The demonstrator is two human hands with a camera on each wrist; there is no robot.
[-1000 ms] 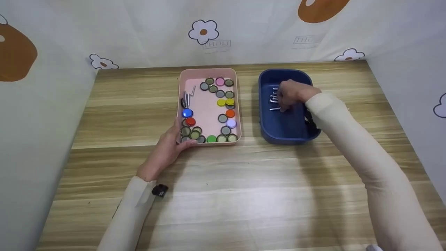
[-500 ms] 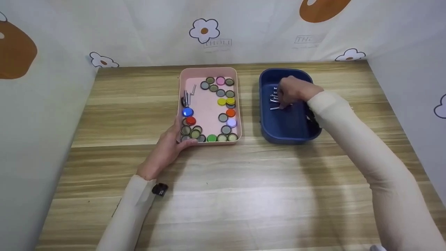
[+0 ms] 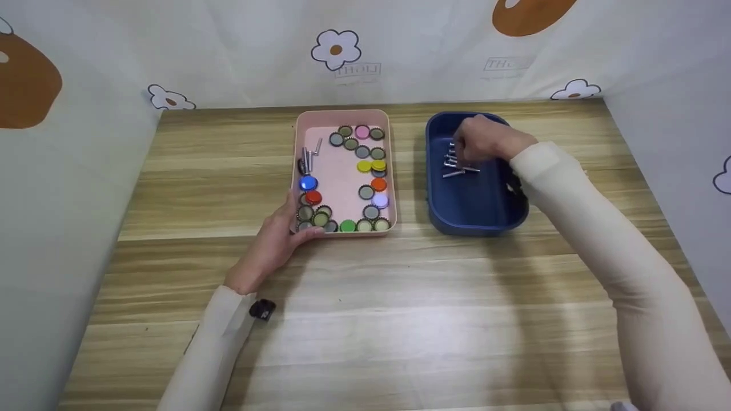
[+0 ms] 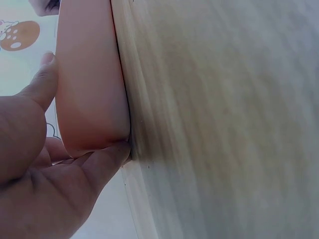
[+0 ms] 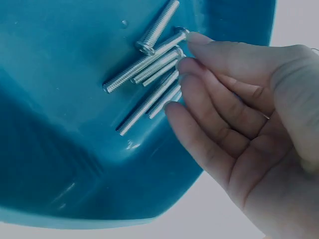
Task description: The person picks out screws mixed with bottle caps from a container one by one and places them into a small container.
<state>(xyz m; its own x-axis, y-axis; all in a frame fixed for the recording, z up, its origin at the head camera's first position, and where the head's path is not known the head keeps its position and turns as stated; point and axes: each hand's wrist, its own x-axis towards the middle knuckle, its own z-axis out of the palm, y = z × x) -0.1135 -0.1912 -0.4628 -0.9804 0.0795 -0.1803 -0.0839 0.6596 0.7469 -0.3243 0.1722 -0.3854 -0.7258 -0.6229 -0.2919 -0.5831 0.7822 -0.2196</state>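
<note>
My left hand (image 3: 265,245) holds the near left corner of a pink tray (image 3: 340,177), its thumb along the near wall and a finger against the left side. In the left wrist view, the hand wraps the end of the tray wall (image 4: 92,74). My right hand (image 3: 491,138) reaches into a dark blue box (image 3: 474,205). Several silver screws (image 3: 454,173) with threaded shafts lie in that box. The right wrist view has the thumb and fingertips right at the heads of the screws (image 5: 134,69), fingers bent gently and slightly spread.
Several bottle caps (image 3: 348,226), some coloured and some upside down, line the tray's edges. A few silver screws (image 3: 307,161) lie by its left wall. Both containers stand on a wooden table (image 3: 365,319), with a flower-printed curtain (image 3: 245,57) behind.
My right hand has risen slightly off the screws toward the back of the blue box, uncovering more of them; a screw beneath it has shifted. My left hand keeps its hold on the tray.
</note>
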